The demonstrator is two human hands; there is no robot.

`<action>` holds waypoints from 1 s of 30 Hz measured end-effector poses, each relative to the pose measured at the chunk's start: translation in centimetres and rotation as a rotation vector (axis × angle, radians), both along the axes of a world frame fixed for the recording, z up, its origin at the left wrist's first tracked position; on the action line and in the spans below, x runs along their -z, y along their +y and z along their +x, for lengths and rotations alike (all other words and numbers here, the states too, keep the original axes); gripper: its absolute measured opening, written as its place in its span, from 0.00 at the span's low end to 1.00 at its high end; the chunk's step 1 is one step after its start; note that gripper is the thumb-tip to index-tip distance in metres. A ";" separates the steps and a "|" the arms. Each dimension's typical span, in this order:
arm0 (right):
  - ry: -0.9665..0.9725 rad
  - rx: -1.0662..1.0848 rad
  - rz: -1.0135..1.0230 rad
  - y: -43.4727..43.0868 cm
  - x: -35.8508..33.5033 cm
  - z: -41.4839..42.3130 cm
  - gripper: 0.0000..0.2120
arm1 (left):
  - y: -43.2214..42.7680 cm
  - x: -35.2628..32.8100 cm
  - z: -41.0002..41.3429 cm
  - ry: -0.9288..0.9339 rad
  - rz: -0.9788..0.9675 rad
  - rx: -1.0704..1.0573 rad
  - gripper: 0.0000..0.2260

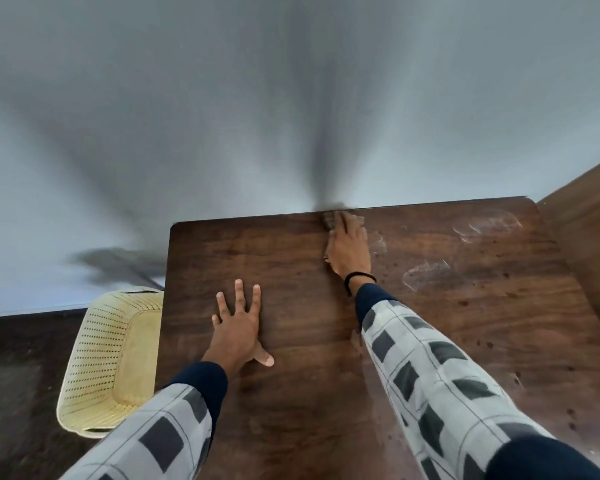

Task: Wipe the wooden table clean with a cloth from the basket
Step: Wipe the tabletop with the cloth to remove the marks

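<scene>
A dark wooden table (291, 393) fills the lower middle of the head view. My right hand (349, 247) is stretched to the table's far edge and presses a small greyish cloth (329, 220) flat against the wood; only a bit of the cloth shows beyond my fingers. My left hand (239, 323) lies flat on the table nearer to me, fingers spread, holding nothing. Whitish smears (426, 271) and dark specks mark the right half of the tabletop. A pale yellow perforated basket (94, 362) sits on the floor just left of the table.
A white wall (291, 98) rises directly behind the table's far edge. Another wooden surface (589, 230) adjoins the table at the right. Dark floor (18, 393) lies to the left around the basket.
</scene>
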State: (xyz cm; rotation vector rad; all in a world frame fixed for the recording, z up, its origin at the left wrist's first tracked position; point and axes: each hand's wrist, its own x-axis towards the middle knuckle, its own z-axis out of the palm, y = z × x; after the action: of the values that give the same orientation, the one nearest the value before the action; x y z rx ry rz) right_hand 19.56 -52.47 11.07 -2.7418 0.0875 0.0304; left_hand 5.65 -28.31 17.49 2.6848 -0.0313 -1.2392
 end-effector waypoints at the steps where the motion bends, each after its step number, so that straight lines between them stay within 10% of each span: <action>1: 0.003 0.109 0.019 -0.1 0.0 -0.4 0.25 | 0.0 0.0 0.0 0.000 0.001 0.001 0.68; 4: -0.039 0.153 0.011 2.8 0.0 -4.5 0.26 | -0.2 0.1 0.1 0.001 -0.001 0.001 0.68; 9: -0.023 -0.399 -0.015 3.0 -0.7 -6.8 0.25 | -0.2 -0.1 0.1 0.005 0.002 -0.006 0.69; 16: 0.056 -0.022 -0.004 0.3 -0.8 -5.4 0.25 | -0.1 -0.1 0.0 -0.005 -0.008 -0.011 0.68; 22: 0.047 -0.602 -0.130 -1.5 -1.0 -10.7 0.27 | -0.1 -0.2 -0.1 -0.005 -0.015 -0.017 0.68; 27: 0.108 -0.141 -0.044 -3.3 -1.9 -6.6 0.26 | 0.0 -0.4 -0.2 -0.006 -0.028 -0.024 0.68; 30: 0.101 -0.280 -0.049 -0.1 -2.0 -12.4 0.26 | -0.1 -0.3 -0.1 -0.006 -0.026 -0.032 0.69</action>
State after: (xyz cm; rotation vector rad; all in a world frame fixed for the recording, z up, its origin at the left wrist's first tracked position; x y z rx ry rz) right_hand 7.12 -52.59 13.09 -2.7783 -0.2719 0.2467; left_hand 5.52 -28.37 17.79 2.6561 -0.0056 -1.2133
